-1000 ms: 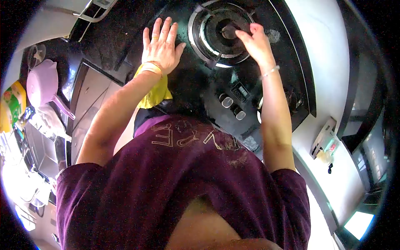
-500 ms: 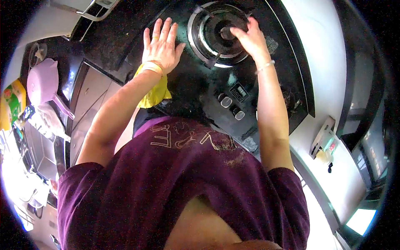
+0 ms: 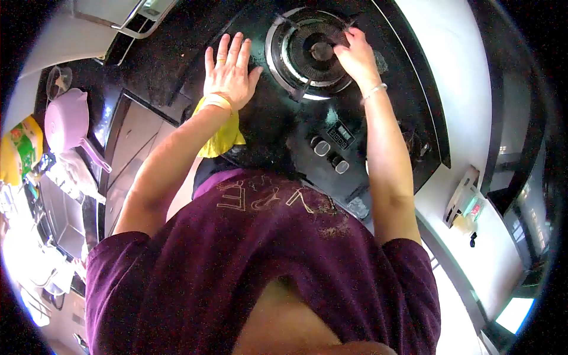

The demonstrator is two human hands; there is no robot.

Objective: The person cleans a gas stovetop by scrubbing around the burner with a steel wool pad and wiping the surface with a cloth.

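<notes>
My left hand (image 3: pixel 229 80) lies flat on the black stovetop (image 3: pixel 269 133), left of the burner, fingers spread. A yellow cloth (image 3: pixel 223 137) hangs below that wrist, partly covered by the forearm. At the burner's right side, my right hand (image 3: pixel 358 62) has its fingers closed around a prong of the dark pan support (image 3: pixel 300 90); the fingertips are partly hidden. The round burner cap (image 3: pixel 322 51) sits just left of my right fingers, inside a shiny metal ring (image 3: pixel 274 56).
Two control knobs (image 3: pixel 321 146) and a small display panel (image 3: pixel 341 134) are on the stove's near side. To the left are a pink saucepan (image 3: pixel 66 121), a yellow-green packet (image 3: pixel 22 148) and a sink (image 3: pixel 70 222). A white wall (image 3: pixel 441 65) curves along the right.
My right hand has shifted slightly down, and its thumb has drawn in toward the fingers, away from the burner cap. My left hand stays flat in nearly the same spot.
</notes>
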